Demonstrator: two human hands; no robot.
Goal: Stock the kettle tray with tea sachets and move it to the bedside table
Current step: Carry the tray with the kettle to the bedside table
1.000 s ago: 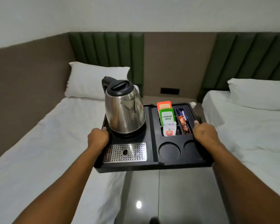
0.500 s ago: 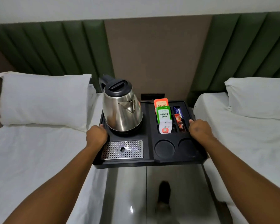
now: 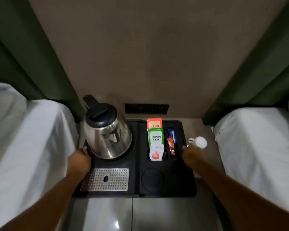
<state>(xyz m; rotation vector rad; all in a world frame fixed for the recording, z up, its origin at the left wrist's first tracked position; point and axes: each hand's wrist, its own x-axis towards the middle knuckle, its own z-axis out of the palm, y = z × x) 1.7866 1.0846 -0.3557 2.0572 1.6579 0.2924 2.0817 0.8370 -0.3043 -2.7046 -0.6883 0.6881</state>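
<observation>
The black kettle tray [image 3: 137,185] is over the brown bedside table [image 3: 205,130] between two beds; whether it rests on the tabletop I cannot tell. My left hand [image 3: 79,160] grips its left edge and my right hand [image 3: 191,155] grips its right edge. A steel kettle [image 3: 107,132] with a black lid stands in the tray's left half, behind a perforated metal drip grate [image 3: 105,179]. In the right half, tea sachets stand upright: an orange one [image 3: 154,123], a green one [image 3: 155,136] and a white one [image 3: 155,154]. Beside them lie small blue and red sachets [image 3: 171,140].
A white cup [image 3: 199,142] sits on the bedside table just right of the tray, close to my right hand. White-sheeted beds [image 3: 32,147] flank the table on both sides. A dark socket panel [image 3: 146,108] is on the wall behind. Glossy floor tiles [image 3: 132,215] lie below.
I have stepped forward between the beds with the tray. The tray has moved over the bedside table, and the view has tilted downward. Both hands keep their grip.
</observation>
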